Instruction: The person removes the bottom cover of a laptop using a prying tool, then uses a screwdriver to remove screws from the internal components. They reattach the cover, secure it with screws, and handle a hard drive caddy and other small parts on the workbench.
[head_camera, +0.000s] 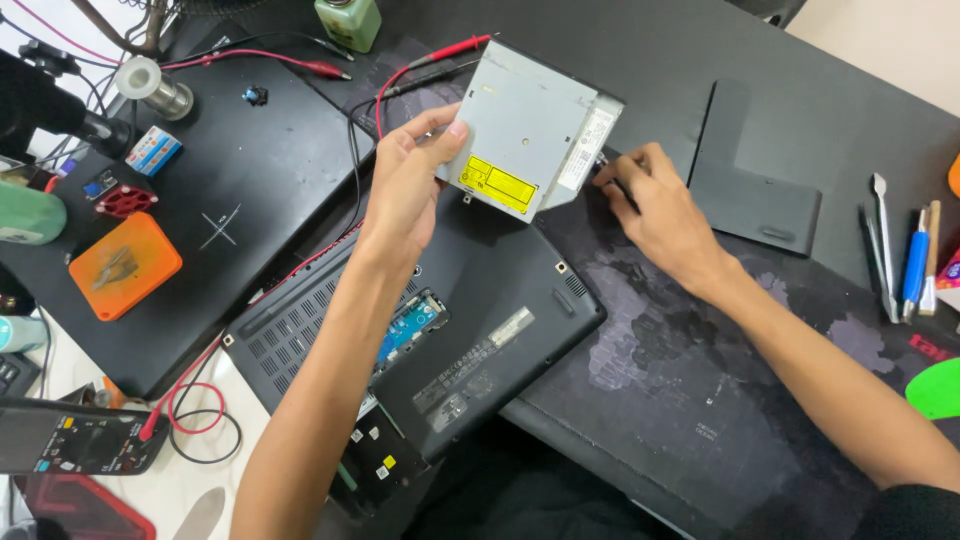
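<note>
Nearest the camera, two bare forearms reach out over a dark bench (700, 60). Between them lies an upturned black laptop (470, 330) with one bottom panel off, so that a blue-green circuit board (410, 328) shows through the opening. Above the laptop's far edge, the left hand (405, 185) grips a flat grey metal optical drive with a yellow label (525, 125) by its left edge, thumb on top, holding it tilted and lifted off the bench. Just right of the drive, the right hand (655, 200) rests low on a dark printed mat (700, 400), its fingertips pinched around something small and dark; what that is cannot be told. Farther right lies a black plastic cover panel (750, 170), well apart from the laptop. At the far left sits an orange square pad (125, 265), with red test leads (300, 65) beyond it.
</note>
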